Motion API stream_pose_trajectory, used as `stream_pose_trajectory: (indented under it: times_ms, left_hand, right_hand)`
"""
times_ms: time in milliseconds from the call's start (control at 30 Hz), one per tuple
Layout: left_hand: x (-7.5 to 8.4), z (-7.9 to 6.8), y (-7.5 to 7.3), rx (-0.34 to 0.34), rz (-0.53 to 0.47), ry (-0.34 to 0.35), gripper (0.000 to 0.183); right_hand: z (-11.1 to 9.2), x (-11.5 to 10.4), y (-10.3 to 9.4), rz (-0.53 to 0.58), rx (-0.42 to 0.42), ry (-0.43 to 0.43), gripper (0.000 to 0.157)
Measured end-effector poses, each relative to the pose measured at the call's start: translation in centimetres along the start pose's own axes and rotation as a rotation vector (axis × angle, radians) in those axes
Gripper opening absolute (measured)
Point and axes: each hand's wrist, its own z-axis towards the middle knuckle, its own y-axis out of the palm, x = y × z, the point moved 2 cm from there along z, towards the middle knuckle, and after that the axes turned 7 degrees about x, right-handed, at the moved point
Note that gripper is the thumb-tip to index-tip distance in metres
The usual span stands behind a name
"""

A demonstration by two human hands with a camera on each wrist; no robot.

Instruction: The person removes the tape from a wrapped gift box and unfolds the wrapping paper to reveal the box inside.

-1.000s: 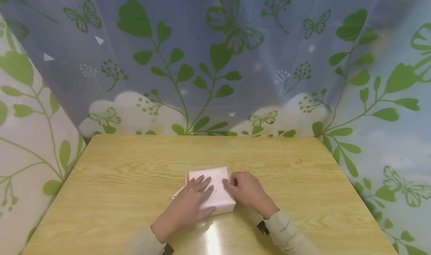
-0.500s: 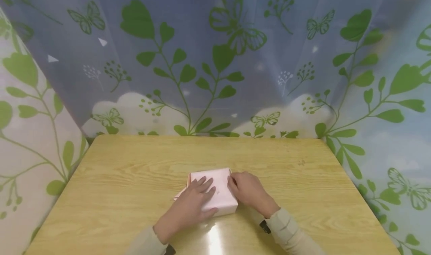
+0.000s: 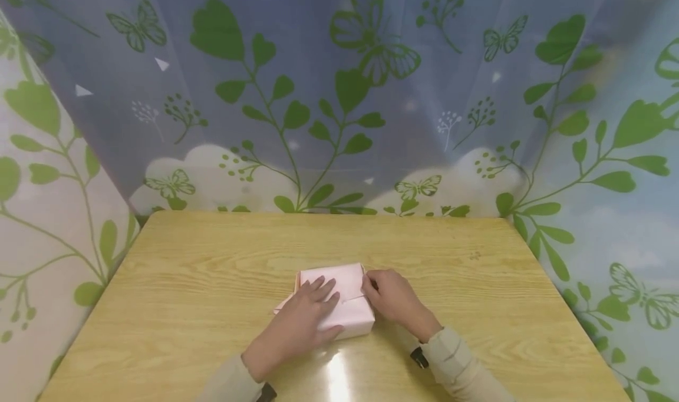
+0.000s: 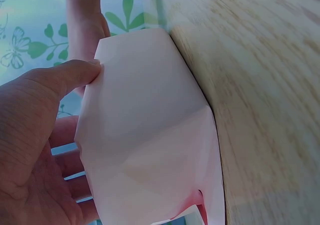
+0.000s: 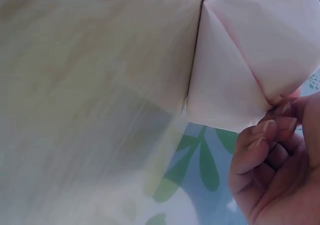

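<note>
The boxy, pale pink paper parcel sits toward six o'clock on the yellow wooden counter. The left hand lies spread on it; the right hand pinches its three o'clock side. The top flap's edge just popped up, so maybe it's loose.

Pink package looks like smooth, mostly matt paper with crisp creases. The surface has a wood-grain finish, pretty glossy at 6 o'clock from it. Backdrop at 12 looks like lightly rippled cloth; sleeve at 4's matt, wrinkled fabric.
</note>
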Motion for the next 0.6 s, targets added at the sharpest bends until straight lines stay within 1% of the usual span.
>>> stream_pose_trajectory:
  times_ms: [100, 233, 467, 600]
  left_hand:
    - [0.1, 0.0, 0.0, -0.003, 0.001, -0.003, 0.059]
    - [0.0, 0.1, -0.1, -0.01, -0.003, -0.007, 0.059]
    - [-0.1, 0.1, 0.1, -0.005, -0.002, 0.006, 0.059]
    - [0.0, 0.0, 0.0, -0.003, 0.012, 0.008, 0.06]
  right_hand:
    - [-0.2, 0.2, -0.1, 0.017, 0.006, 0.021, 0.04]
    - [-0.1, 0.4, -0.3, 0.037, 0.011, 0.026, 0.04]
    - [-0.2, 1.4, 0.0, 0.039, 0.014, 0.052, 0.039]
    - [-0.4, 2.0, -0.3, 0.041, 0.026, 0.07, 0.039]
